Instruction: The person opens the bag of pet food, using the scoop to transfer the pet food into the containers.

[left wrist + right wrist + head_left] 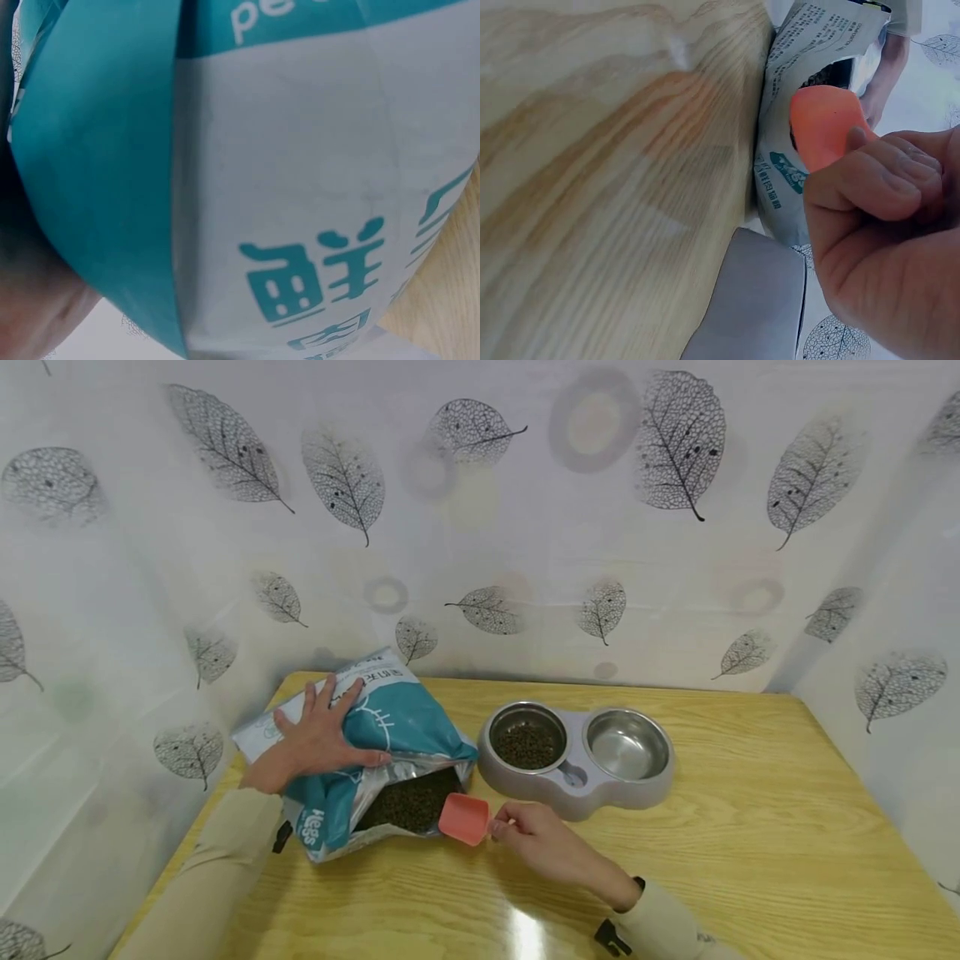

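Note:
A teal and white pet food bag (408,710) lies on its side at the table's left, its mouth gaping toward the front. Brown kibble (411,803) shows inside. With fingers spread, my left hand (318,739) rests on top of the bag; the left wrist view is mostly filled by the bag's printed side (300,150). My right hand (543,843) grips a coral-pink scoop (465,818) by its handle, fingers curled round it in the right wrist view. The scoop's cup is at the right edge of the bag's mouth, and no kibble shows in it.
Behind my right hand stands a grey double bowl stand (525,788). Its left steel bowl (558,735) contains kibble; the right steel bowl (628,747) shows a bare bottom. The wooden table (765,827) meets a leaf-printed curtain (525,543) at the back and sides.

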`<state>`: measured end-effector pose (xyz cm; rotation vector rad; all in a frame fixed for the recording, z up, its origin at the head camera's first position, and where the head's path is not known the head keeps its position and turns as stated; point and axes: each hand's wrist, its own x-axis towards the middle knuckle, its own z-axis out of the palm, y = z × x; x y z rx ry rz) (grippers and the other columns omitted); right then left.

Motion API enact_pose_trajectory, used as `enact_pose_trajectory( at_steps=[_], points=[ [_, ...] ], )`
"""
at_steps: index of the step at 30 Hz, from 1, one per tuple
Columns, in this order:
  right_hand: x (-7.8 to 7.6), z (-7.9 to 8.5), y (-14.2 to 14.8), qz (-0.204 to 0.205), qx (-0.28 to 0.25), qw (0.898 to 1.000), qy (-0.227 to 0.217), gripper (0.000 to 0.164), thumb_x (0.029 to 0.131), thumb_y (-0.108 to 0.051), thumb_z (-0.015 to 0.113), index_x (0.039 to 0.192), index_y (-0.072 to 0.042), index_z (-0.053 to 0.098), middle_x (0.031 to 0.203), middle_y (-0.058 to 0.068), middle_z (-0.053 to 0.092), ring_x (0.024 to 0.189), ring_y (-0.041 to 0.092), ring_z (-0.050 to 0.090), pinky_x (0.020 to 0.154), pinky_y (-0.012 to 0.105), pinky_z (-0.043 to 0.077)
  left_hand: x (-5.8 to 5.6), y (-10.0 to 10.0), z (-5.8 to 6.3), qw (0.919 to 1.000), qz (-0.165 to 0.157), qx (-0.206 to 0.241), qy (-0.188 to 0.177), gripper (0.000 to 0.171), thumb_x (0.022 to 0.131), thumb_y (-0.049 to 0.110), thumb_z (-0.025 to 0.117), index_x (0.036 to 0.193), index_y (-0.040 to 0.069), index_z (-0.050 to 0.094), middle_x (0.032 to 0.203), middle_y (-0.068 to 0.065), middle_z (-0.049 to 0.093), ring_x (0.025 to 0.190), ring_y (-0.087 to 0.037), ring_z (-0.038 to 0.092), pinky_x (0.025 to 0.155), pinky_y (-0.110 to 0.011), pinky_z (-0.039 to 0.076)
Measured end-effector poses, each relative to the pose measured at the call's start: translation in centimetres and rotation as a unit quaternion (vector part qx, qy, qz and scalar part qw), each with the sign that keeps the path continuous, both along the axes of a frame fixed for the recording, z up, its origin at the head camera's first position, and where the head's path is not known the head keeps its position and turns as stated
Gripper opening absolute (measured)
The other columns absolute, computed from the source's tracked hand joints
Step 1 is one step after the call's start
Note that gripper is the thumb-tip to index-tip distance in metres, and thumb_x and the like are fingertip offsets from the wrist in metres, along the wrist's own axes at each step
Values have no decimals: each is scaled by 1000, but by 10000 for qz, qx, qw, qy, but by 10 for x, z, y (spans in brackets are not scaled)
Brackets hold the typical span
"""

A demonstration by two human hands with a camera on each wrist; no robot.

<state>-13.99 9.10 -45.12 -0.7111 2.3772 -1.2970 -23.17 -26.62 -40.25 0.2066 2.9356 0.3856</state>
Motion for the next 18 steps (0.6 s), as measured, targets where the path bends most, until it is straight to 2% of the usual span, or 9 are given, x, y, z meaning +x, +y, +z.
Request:
enact_pose_trajectory(
  at_steps=[3, 5, 8, 11, 15, 18],
  points=[
    [-1, 2, -4, -23, 96, 9999, -141, 33, 106, -26, 53, 92, -4, 73, 74, 1, 63, 61, 2, 44, 58, 21, 38, 0, 0, 0, 10000, 9, -7, 3, 131, 72, 82, 70, 167, 19, 5, 170, -27, -6, 153, -59, -10, 100, -93, -3],
    [-2, 5, -7, -59, 156, 9991, -380, 34, 106, -26, 51, 90, -4, 72, 74, 3, 62, 59, 5, 43, 56, 23, 38, 0, 1, 1, 10000, 21, -16, -8, 131, 72, 82, 70, 167, 20, 5, 170, -27, -6, 153, -59, -10, 100, -93, -3],
    [-3, 9, -14, -219, 197, 9950, -952, 37, 106, -27, 49, 87, -4, 70, 63, -3, 50, 49, 7, 37, 46, 24, 34, -1, 1, 1, 10000, 30, -28, -14, 131, 72, 82, 70, 167, 20, 5, 170, -27, -6, 153, -59, -10, 100, -92, -3],
    [-5, 11, -20, -323, 146, 9905, -1325, 37, 106, -25, 48, 87, -1, 69, 52, -7, 35, 38, 7, 28, 38, 23, 27, -1, 1, 1, 10000, 18, -24, -17, 130, 73, 82, 70, 167, 20, 6, 170, -27, -6, 153, -59, -10, 100, -93, -3],
    [-7, 8, -28, -373, -156, 9851, -1670, 38, 105, -23, 47, 89, 4, 67, 48, -8, 30, 36, 5, 24, 35, 22, 24, -1, 0, 0, 10000, 6, -38, -25, 131, 72, 82, 70, 167, 20, 6, 170, -27, -6, 153, -59, -9, 100, -93, -3],
    [-8, 2, -35, -426, -520, 9755, -2095, 38, 107, -24, 47, 91, 7, 64, 50, -8, 31, 37, 5, 23, 35, 21, 22, -1, 0, 1, 10000, -2, -48, -26, 131, 73, 82, 70, 167, 19, 6, 170, -27, -6, 153, -59, -9, 100, -93, -3]
  ],
)
